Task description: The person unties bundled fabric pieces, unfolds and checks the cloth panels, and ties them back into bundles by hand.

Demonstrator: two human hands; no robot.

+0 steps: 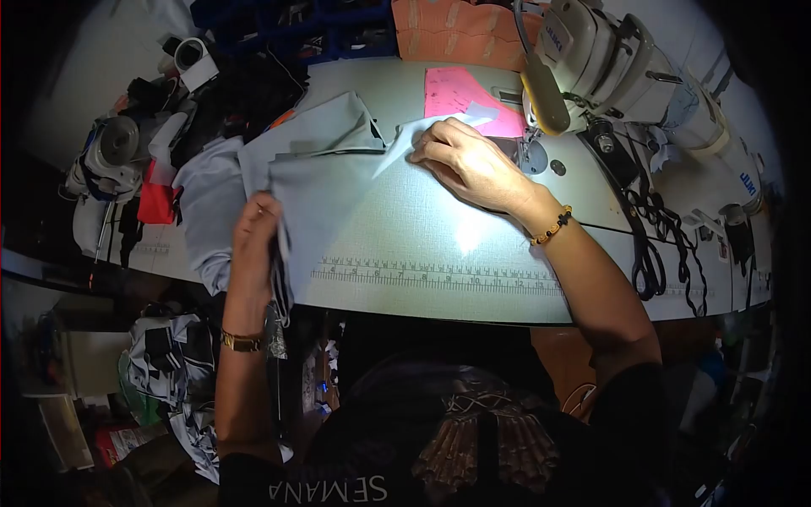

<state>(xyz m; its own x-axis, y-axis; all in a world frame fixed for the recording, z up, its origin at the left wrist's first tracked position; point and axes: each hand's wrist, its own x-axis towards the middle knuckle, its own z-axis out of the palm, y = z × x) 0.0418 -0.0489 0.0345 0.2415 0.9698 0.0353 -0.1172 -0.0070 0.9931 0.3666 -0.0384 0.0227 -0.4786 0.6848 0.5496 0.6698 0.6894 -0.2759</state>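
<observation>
Light grey fabric [329, 182] with dark edging spreads over the left part of the sewing table [405, 228], some of it hanging past the front edge. My left hand [256, 226] is closed on the fabric near its dark-edged side, its fingers slightly blurred. On the right, my right hand [460, 156] has its fingers bent together around a narrow end of the same fabric, just left of the sewing machine's needle area [530, 152]. A pink marked piece [465, 97] lies behind my right hand, with a small pale scrap on it.
The sewing machine [604, 63] stands at the back right. Black scissors [648, 258] and dark cords lie at the right. Blue bins [291, 29] and an orange container [456, 29] line the back. Dark cloth [245, 93] and a red piece [158, 194] are at the left.
</observation>
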